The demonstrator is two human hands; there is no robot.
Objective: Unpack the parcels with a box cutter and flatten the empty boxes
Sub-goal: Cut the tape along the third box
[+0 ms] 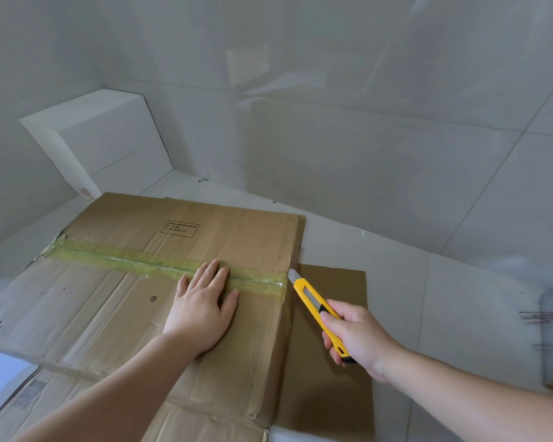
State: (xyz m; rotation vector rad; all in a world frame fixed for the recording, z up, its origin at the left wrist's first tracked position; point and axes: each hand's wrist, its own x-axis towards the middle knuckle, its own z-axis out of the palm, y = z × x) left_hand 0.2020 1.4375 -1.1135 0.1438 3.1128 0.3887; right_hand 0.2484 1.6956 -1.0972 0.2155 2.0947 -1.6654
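My left hand (201,309) presses flat, fingers straight, on the cardboard box (115,301); right hand (356,339) grips the box cutter (316,309), blade at the tape seam (160,261) end, frame centre. I should cut shallow, away from the left fingers.

A brown cardboard box (134,301) lies on a white tiled floor (460,298), its top flaps closed by a strip of yellowish tape (160,261) running along the seam. The left hand (201,309) rests flat on the box with fingers straight, fingertips over the tape, while the right hand (356,342) grips a yellow cutter (320,309) whose blade tip meets the box's right edge at the end of the tape. A flat cardboard sheet (332,393) lies on the floor under the right hand, beside the box, and a white block (103,141) stands in the corner beyond, against the grey tiled wall (364,90).
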